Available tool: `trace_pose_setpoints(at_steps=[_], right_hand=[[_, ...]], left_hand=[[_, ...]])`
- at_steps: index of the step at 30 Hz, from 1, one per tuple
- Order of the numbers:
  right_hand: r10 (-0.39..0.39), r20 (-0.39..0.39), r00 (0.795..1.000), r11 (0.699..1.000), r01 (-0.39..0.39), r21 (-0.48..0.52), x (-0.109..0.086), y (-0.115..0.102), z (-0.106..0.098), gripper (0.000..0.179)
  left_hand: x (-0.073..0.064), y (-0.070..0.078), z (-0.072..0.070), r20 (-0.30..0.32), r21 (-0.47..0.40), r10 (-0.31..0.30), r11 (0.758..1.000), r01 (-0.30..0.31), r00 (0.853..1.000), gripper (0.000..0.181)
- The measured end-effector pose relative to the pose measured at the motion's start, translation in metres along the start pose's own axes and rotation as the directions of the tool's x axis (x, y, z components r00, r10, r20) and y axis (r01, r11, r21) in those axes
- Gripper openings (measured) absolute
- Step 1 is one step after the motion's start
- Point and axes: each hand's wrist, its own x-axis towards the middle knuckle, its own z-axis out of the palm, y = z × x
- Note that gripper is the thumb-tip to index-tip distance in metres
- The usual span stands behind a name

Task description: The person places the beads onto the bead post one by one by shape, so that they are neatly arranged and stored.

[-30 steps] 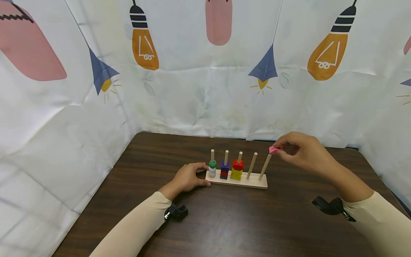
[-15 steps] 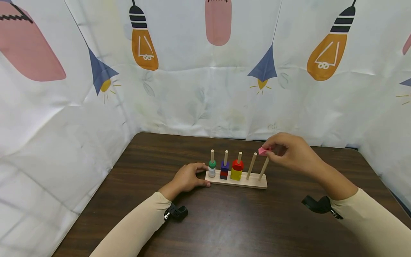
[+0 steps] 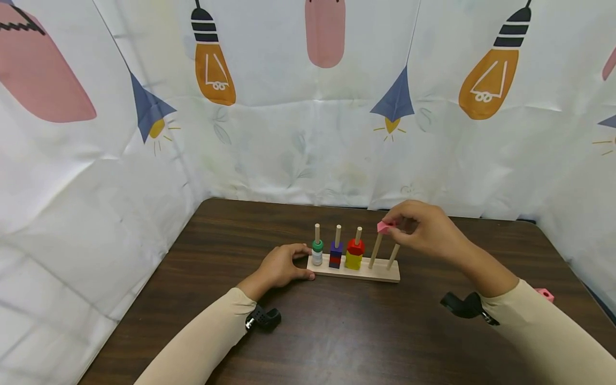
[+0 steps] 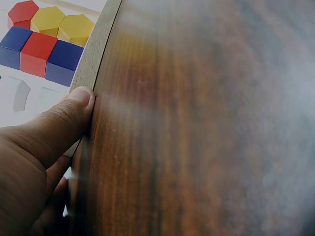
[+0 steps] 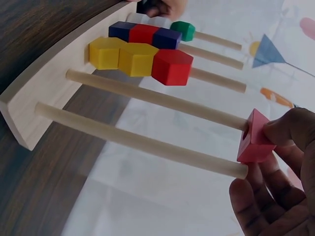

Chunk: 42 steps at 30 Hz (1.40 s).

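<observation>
My right hand (image 3: pixel 423 227) pinches a pink block (image 5: pixel 260 140) between thumb and fingers, at the top of the fourth peg (image 3: pixel 376 251) of a wooden peg stacker. In the right wrist view, the block's hole meets the peg's tip; how far it is on cannot be told. My left hand (image 3: pixel 279 267) grips the left end of the stacker's base (image 3: pixel 370 274), thumb on the front edge. White pieces with a green one (image 5: pixel 183 30) on top fill the first peg. Blue, red, blue blocks (image 5: pixel 144 34) sit on the second, two yellow and one red block (image 5: pixel 172 67) on the third.
The fifth peg (image 5: pixel 142 142) is bare and stands beside my right fingers. Another pink block (image 3: pixel 545 294) lies on the dark wooden table (image 3: pixel 356 331) at the right, partly hidden by my right sleeve. A printed white curtain (image 3: pixel 298 149) hangs behind the table.
My right hand has carried the pink block left, from above the fifth peg to the fourth peg's top. Another pink block has come into view behind the right sleeve. The left hand stays put.
</observation>
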Motion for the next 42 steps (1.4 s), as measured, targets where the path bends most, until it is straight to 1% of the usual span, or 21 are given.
trace_pose_setpoints(at_steps=[8, 12, 17, 22, 26, 29, 32, 36, 42], right_hand=[[0.012, -0.004, 1.0, 1.0, -0.012, 0.015, 0.003, 0.001, 0.005, 0.02], [0.009, 0.019, 1.0, 0.999, -0.01, 0.041, 0.004, 0.004, 0.008, 0.022], [0.032, 0.04, 0.999, 0.997, -0.034, 0.063, 0.003, 0.004, 0.012, 0.02], [0.075, 0.045, 0.996, 0.991, -0.079, 0.111, 0.0, 0.005, 0.017, 0.017], [0.151, 0.067, 0.986, 0.976, -0.16, 0.148, -0.004, 0.008, 0.023, 0.019], [0.201, 0.057, 0.978, 0.967, -0.207, 0.148, -0.009, 0.01, 0.029, 0.022], [0.226, 0.043, 0.973, 0.964, -0.23, 0.135, -0.012, 0.013, 0.034, 0.025], [0.252, 0.049, 0.967, 0.96, -0.256, 0.118, -0.018, 0.019, 0.042, 0.026], [0.283, 0.066, 0.957, 0.946, -0.29, 0.147, -0.025, 0.026, 0.051, 0.023]], left_hand=[[0.0, 0.0, 0.0, 0.004, -0.003, 0.006, 1.0, -0.006, 1.0, 0.062], [0.001, -0.001, 0.0, 0.0, -0.001, 0.0, 1.0, 0.0, 1.0, 0.061], [0.0, 0.0, -0.001, 0.004, 0.0, 0.003, 1.0, -0.003, 1.0, 0.062], [0.0, 0.0, -0.001, 0.004, -0.001, 0.005, 1.0, -0.005, 1.0, 0.061], [-0.001, -0.001, 0.0, 0.0, -0.005, 0.003, 1.0, -0.003, 1.0, 0.061], [-0.001, -0.001, 0.001, -0.003, -0.009, 0.007, 1.0, -0.007, 1.0, 0.061], [-0.001, -0.002, 0.001, -0.005, -0.009, 0.007, 1.0, -0.007, 1.0, 0.061], [-0.001, -0.002, 0.0, -0.005, -0.007, 0.007, 1.0, -0.007, 1.0, 0.06], [0.0, -0.001, 0.0, -0.009, -0.011, 0.01, 1.0, -0.01, 1.0, 0.059]])
